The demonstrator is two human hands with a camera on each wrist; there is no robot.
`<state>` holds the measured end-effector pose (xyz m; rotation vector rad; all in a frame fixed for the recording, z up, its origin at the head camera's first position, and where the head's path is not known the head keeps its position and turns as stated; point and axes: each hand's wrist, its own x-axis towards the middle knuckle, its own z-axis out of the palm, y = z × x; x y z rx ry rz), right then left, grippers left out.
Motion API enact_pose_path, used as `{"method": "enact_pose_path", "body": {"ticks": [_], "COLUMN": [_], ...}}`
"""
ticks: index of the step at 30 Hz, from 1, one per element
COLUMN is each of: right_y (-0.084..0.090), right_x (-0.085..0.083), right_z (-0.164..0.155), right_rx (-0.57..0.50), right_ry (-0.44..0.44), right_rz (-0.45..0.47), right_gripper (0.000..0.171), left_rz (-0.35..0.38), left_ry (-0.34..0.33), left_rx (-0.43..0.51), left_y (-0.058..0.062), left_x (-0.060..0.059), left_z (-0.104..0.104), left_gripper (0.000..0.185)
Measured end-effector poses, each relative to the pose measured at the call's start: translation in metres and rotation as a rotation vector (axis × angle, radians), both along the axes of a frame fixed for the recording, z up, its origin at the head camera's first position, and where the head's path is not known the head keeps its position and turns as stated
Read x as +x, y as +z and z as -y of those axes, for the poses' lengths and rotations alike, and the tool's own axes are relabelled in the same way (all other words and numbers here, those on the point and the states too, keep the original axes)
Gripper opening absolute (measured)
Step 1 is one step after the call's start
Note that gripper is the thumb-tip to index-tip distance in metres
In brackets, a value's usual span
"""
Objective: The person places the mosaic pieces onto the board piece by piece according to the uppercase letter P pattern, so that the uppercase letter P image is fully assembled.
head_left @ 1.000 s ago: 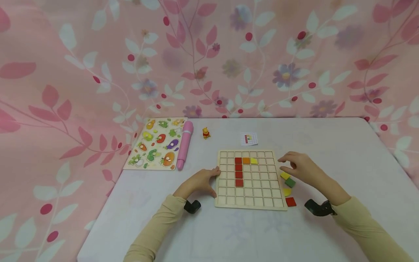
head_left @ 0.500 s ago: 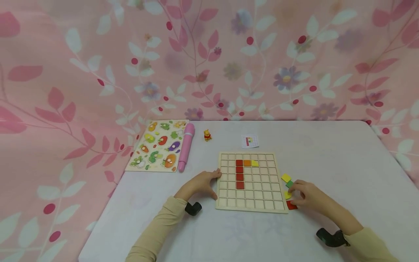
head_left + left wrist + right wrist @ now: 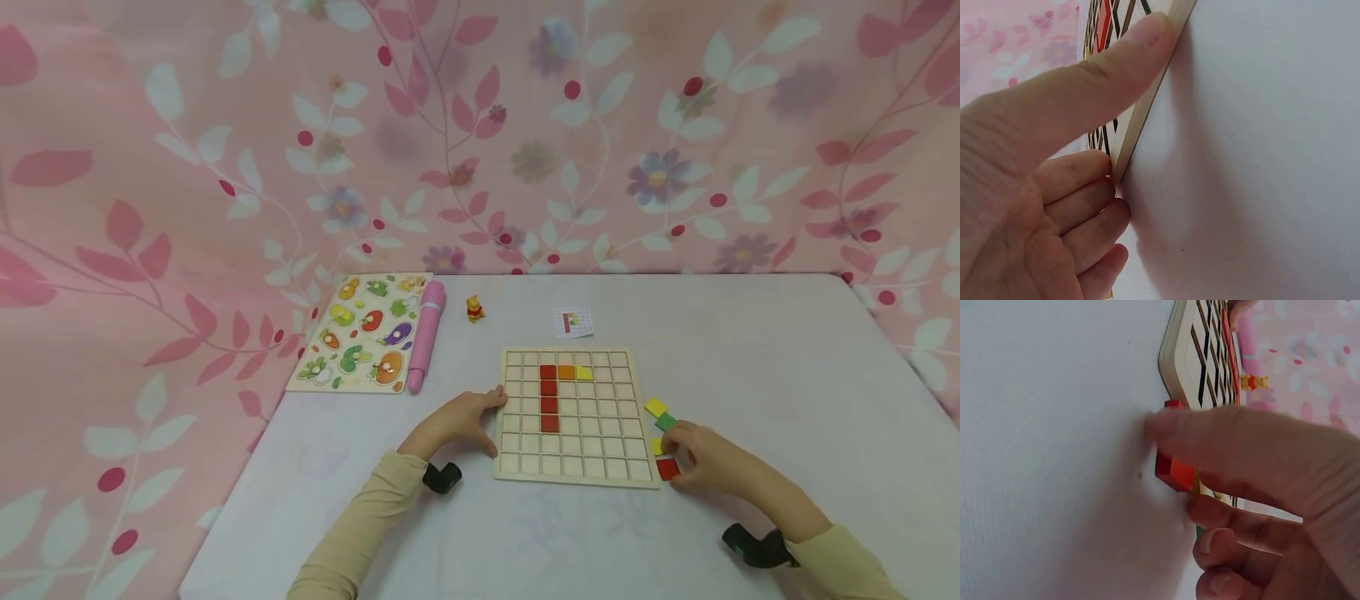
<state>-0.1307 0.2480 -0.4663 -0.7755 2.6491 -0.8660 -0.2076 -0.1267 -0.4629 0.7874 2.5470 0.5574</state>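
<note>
Beside the near right corner of a square, pale wooden grid board (image 3: 577,480), a flat red square tile (image 3: 668,470) lies on the white tabletop (image 3: 787,358). The governing relation is as follows: the tile sits just left of the person's right hand (image 3: 708,457), between its thumb, on the near side, and its bent fingers, on the far side. The right hand is plainly the nearer one. Being square, the tile presents no long axis; the loose pieces form a rough near-to-far line along the board's right side. Thumb and fingertips stand apart; whether they pinch the tile cannot be told, the thumb tip being blurred in the right wrist view. The left hand (image 3: 461,419) is spread at the board's left edge, thumb near, fingers far, both touching it. Markings: a small white printed card (image 3: 572,322) beyond the board shows a coloured grid pattern, any lettering too small to read. No brand or label is legible on the pink cylindrical stick (image 3: 426,337) at far left.
</note>
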Motion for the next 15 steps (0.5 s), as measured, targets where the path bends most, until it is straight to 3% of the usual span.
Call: {"method": "enact_pose_path", "body": {"ticks": [8,15], "right_y": [0.0,0.018], "right_x": [0.001,-0.008], "right_z": [0.001,0.002], "right_rx": [0.028,-0.006], "right_ry": [-0.012,-0.041], "right_rz": [0.058,0.048], "right_gripper": [0.022,0.021], "left_rz": [-0.017,-0.009], "left_ry": [-0.009,-0.004], "left_rx": [-0.014,-0.016], "left_y": [0.001,0.002], "left_x": [0.0,-0.001], "left_z": [0.0,0.0], "left_gripper": [0.089,0.089]}}
